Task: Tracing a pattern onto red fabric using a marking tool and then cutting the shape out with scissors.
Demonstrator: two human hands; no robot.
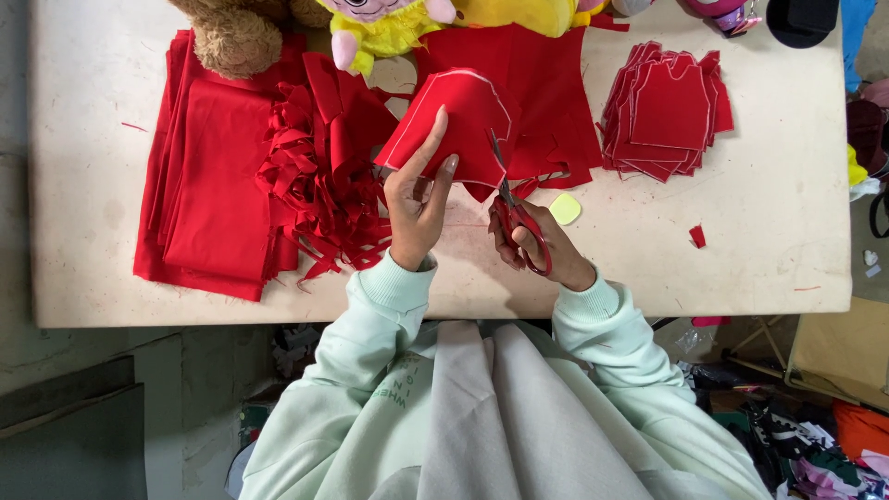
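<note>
Left hand (419, 199) pinches a red fabric piece (454, 125); right hand (535, 245) grips scissors (514, 208), apparently at its chalked edge, bare table (769, 213) rightward.

Chalk-lined red fabric piece (454, 125), red-handled scissors (515, 218)

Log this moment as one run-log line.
left hand: holds red fabric piece | right hand: red scissors cutting its edge | cut pieces stack at right | table

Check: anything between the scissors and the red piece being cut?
Nothing visible. The right hand holds the red-handled scissors with blades already at the edge of the red fabric piece, which the left hand holds up off the table.
</note>
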